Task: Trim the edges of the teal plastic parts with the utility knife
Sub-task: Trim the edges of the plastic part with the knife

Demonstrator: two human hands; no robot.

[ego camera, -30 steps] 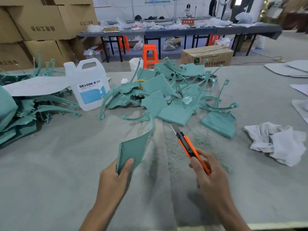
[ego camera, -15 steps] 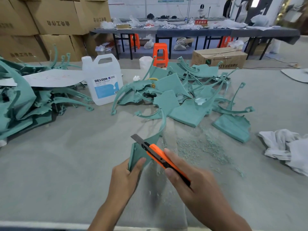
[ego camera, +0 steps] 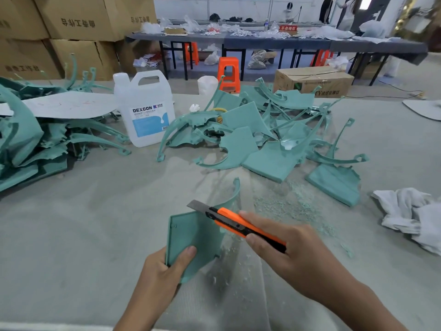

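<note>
Right hand (ego camera: 298,256) is wrapped round the orange knife (ego camera: 238,225), fingers curled over the handle, and it has swung in from the right. A second ago the blade pointed away over the bench, well clear of the work. Now the blade (ego camera: 196,205) lies across the top edge of the teal part (ego camera: 193,235), just where the flat panel runs into its curved arm. Left hand (ego camera: 162,275) pinches the part's lower corner, thumb on the face and fingers behind, and seems to hold it up off the bench (ego camera: 83,223). It has also turned the piece, so the flat inner face with its raised rim now looks up at the person instead of showing nearly edge-on. I cannot tell for sure whether the steel is biting yet or only laid against the rim.

To me that means the lining-up is over and a trimming stroke along that upper edge is starting. Pale green shavings (ego camera: 286,204) scattered just beyond the hands suggest other edges have been pared here already. Beyond them a heap of teal parts (ego camera: 262,144) sits in the middle of the bench, with another stack (ego camera: 28,139) at the left, so plenty seems left to do. A white jug (ego camera: 143,111) stands between the two heaps, and crumpled white rags (ego camera: 417,216) lie off to the right, both well apart from the cutting.
</note>
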